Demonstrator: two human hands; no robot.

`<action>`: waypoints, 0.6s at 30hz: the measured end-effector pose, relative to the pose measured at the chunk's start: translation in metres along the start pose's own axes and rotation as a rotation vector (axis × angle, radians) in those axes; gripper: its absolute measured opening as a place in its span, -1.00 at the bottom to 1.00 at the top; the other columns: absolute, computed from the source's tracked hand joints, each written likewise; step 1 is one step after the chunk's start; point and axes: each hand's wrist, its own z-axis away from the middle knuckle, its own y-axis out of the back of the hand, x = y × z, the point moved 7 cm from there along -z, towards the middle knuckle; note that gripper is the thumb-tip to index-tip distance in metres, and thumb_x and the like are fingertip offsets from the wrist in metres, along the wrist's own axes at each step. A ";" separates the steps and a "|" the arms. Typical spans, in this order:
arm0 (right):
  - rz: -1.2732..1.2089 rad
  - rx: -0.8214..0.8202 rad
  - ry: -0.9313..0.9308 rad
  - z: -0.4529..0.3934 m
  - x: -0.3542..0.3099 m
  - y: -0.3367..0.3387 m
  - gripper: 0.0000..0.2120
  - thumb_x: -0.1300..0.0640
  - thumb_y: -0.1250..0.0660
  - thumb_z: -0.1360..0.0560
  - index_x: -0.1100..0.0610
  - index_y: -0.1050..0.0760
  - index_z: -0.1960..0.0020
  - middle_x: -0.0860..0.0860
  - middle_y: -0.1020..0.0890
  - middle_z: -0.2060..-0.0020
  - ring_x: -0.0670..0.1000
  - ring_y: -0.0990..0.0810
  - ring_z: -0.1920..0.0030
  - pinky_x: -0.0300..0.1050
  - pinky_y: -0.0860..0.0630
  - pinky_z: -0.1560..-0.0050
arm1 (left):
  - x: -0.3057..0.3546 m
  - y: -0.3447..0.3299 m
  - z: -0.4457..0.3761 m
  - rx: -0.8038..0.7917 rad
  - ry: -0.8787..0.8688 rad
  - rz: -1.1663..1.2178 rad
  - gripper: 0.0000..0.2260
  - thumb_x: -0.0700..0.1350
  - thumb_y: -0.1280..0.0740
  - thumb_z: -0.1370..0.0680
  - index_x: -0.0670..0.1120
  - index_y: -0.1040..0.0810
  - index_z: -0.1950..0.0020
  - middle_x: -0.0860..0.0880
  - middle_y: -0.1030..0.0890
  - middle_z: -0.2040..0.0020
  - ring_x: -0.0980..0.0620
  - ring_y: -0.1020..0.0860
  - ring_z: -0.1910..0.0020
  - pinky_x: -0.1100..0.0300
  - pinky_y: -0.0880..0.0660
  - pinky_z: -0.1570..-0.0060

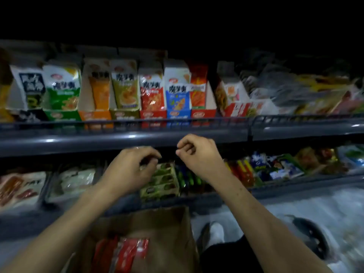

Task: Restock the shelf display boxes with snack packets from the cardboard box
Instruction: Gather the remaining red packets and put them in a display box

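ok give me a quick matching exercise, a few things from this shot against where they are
Things:
1. cardboard box
2. blue display box
3. white shoe
4. green packets

Places:
a. upper shelf, between two red display boxes
b. floor, right of the cardboard box
c. bottom of the view, red packets inside
d. lower shelf, under the hands

Pairs: 1-c, 2-a, 3-b, 4-d
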 end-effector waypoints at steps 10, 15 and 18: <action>0.080 -0.563 -0.252 0.127 0.042 -0.204 -0.95 0.08 -0.42 -0.46 0.00 -0.56 0.10 -0.13 -0.58 0.26 -0.08 -0.60 0.14 -0.04 -0.59 0.03 | -0.165 -0.131 0.223 -0.557 0.683 0.057 -0.73 0.03 -0.27 -0.35 0.04 -0.65 0.02 0.03 -0.70 0.07 0.04 -0.63 0.06 0.12 -0.56 0.00; 0.150 -0.750 -0.314 0.177 0.053 -0.250 -0.92 0.08 -0.36 -0.48 0.02 -0.58 0.03 -0.02 -0.68 0.08 -0.01 -0.62 0.06 -0.09 -0.57 0.03 | -0.218 -0.200 0.315 -0.831 0.850 0.000 -0.52 0.21 -0.32 -0.37 0.04 -0.54 -0.24 0.01 -0.61 -0.17 -0.01 -0.58 -0.09 0.15 -0.50 -0.15; 0.145 -0.750 -0.352 0.189 0.058 -0.258 -0.88 0.09 -0.37 -0.50 0.08 -0.59 -0.02 0.00 -0.69 0.05 -0.01 -0.62 0.01 -0.11 -0.53 -0.04 | -0.234 -0.218 0.329 -0.776 0.958 -0.006 -0.54 0.10 -0.36 -0.51 -0.03 -0.46 -0.37 -0.11 -0.55 -0.26 -0.13 -0.54 -0.18 0.38 -0.45 0.00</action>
